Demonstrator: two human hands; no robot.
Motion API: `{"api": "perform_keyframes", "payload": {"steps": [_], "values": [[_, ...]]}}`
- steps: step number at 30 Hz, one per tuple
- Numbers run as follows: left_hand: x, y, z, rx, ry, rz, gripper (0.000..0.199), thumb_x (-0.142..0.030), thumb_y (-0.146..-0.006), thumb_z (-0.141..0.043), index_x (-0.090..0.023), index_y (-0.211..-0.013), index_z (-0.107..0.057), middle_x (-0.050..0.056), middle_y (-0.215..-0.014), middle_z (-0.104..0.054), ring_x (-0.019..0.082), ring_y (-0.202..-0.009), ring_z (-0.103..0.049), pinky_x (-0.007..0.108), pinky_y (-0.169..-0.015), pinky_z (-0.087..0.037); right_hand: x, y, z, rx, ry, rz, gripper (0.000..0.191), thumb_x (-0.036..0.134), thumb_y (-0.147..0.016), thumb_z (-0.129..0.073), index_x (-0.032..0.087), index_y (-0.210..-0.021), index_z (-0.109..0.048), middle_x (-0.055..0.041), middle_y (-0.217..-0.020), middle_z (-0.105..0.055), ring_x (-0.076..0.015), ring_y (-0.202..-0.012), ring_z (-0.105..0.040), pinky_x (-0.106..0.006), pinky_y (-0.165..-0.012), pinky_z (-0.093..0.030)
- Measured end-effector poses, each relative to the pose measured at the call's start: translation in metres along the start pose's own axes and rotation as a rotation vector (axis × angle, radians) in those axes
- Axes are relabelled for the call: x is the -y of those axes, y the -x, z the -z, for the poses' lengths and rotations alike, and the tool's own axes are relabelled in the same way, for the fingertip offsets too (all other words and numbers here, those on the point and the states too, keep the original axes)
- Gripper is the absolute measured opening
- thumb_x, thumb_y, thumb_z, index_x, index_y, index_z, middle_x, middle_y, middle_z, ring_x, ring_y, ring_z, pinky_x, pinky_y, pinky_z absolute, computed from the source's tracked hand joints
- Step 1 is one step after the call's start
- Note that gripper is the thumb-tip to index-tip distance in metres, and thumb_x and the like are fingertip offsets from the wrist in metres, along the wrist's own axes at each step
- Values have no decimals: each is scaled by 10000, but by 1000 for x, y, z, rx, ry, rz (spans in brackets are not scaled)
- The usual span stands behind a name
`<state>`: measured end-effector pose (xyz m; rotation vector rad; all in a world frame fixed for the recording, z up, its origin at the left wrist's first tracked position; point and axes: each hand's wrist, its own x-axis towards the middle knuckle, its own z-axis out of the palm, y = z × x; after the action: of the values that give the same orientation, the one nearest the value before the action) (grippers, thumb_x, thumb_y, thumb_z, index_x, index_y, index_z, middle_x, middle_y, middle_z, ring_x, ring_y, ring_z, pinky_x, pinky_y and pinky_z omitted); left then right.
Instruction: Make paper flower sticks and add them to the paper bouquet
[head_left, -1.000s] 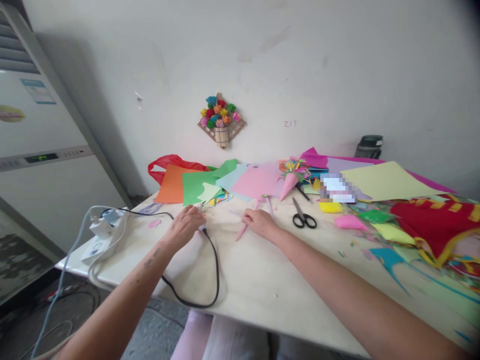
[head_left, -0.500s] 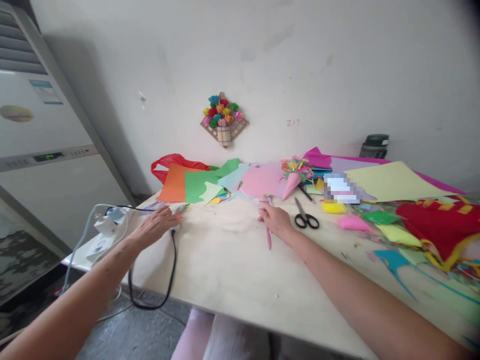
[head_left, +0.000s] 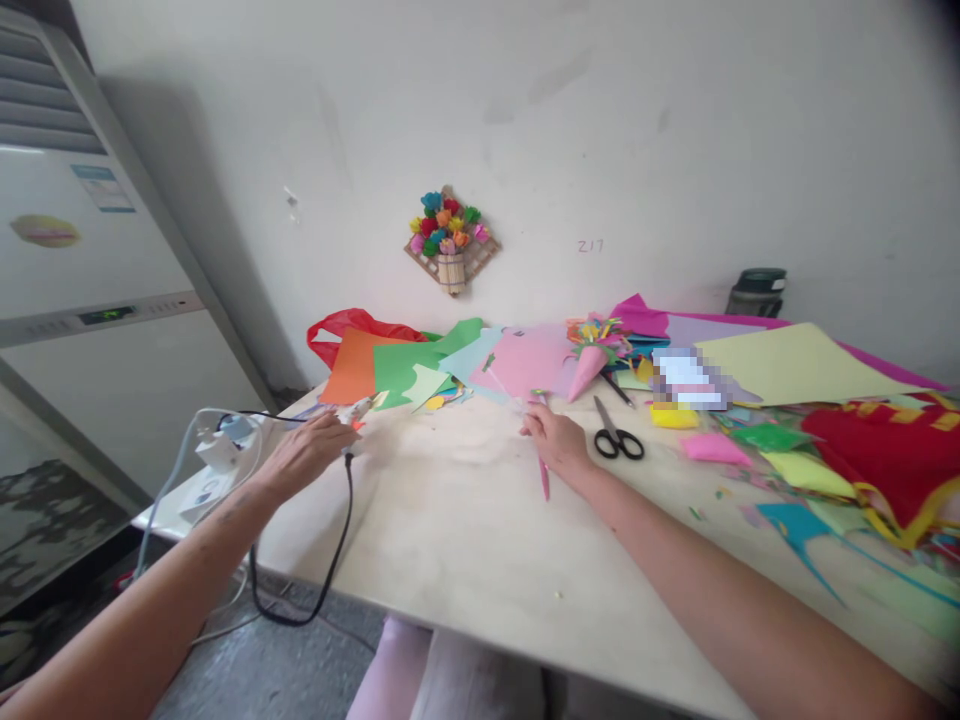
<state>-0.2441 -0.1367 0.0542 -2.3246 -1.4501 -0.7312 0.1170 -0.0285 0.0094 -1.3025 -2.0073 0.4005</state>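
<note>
My left hand (head_left: 319,445) is closed round a white glue gun (head_left: 355,410) with an orange part and a black cord (head_left: 346,530) hanging from it. My right hand (head_left: 551,435) is pinched round a thin, pale stick (head_left: 496,383) that points up and left over the pink paper (head_left: 521,365). Beside and partly beneath the right hand lies a pink pen (head_left: 544,480). Black-handled scissors (head_left: 617,435) lie just right of that hand. Behind them, a pink paper cone (head_left: 588,372) holds colourful paper strips.
A power strip (head_left: 206,490) with plugs stands at the table's left edge. Orange (head_left: 351,368) and green sheets (head_left: 405,370) lie at the back. On the right are a phone-like blurred object (head_left: 688,378), coloured packets and a red cloth (head_left: 870,450). A dark bottle (head_left: 756,293) stands behind.
My left hand has lifted the glue gun slightly, so more of it shows. The black cord has shifted. My right hand keeps its pinch, and the whole view has moved a little.
</note>
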Motion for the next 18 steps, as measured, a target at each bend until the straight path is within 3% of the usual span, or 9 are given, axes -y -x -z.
{"api": "perform_keyframes", "payload": {"steps": [1, 2, 6, 8, 14, 18], "values": [[-3, -4, -1, 93, -83, -108, 190, -260, -783, -465, -251, -846, -643, 42, -789, -646, 169, -781, -543, 328, -850, -377, 3, -3, -2, -28, -63, -19, 180, 254, -817, -366, 213, -808, -541, 27, -717, -657, -121, -651, -553, -222, -570, -304], [-7, -9, -3, 112, -155, -167, 223, -237, -811, -426, -249, -907, -628, 41, -835, -645, 168, -812, -538, 331, -847, -381, 7, -6, -4, -49, -139, -41, 183, 256, -814, -359, 207, -802, -535, 25, -693, -643, -116, -630, -539, -219, -567, -309], [-29, -29, -14, 88, -280, -293, 268, -182, -845, -377, -237, -1014, -578, 38, -942, -634, 172, -881, -519, 342, -841, -393, 31, -20, -16, -123, -431, -205, 140, 311, -699, -496, 176, -668, -517, 24, -604, -547, -110, -580, -479, -210, -538, -316], [-41, -38, -19, 73, -288, -347, 273, -155, -841, -384, -232, -1026, -569, 29, -981, -630, 175, -900, -512, 358, -867, -379, 42, -26, -24, -99, -605, -247, 161, 320, -625, -569, 169, -634, -515, 39, -559, -500, -97, -535, -445, -204, -509, -310], [-61, -49, -26, 55, -255, -411, 285, -131, -833, -406, -221, -1060, -551, 12, -1017, -625, 153, -906, -516, 387, -970, -313, 65, -40, -45, 13, -917, -403, 353, 435, -597, -603, 192, -495, -368, 82, -375, -302, -58, -379, -273, -210, -402, -216], [-64, -48, -29, 44, -217, -408, 285, -139, -837, -400, -222, -1060, -558, 19, -1001, -631, 144, -901, -526, 389, -982, -311, 75, -49, -53, 45, -988, -451, 337, 332, -608, -614, 198, -487, -329, 91, -346, -275, -44, -348, -231, -204, -373, -175]]}}
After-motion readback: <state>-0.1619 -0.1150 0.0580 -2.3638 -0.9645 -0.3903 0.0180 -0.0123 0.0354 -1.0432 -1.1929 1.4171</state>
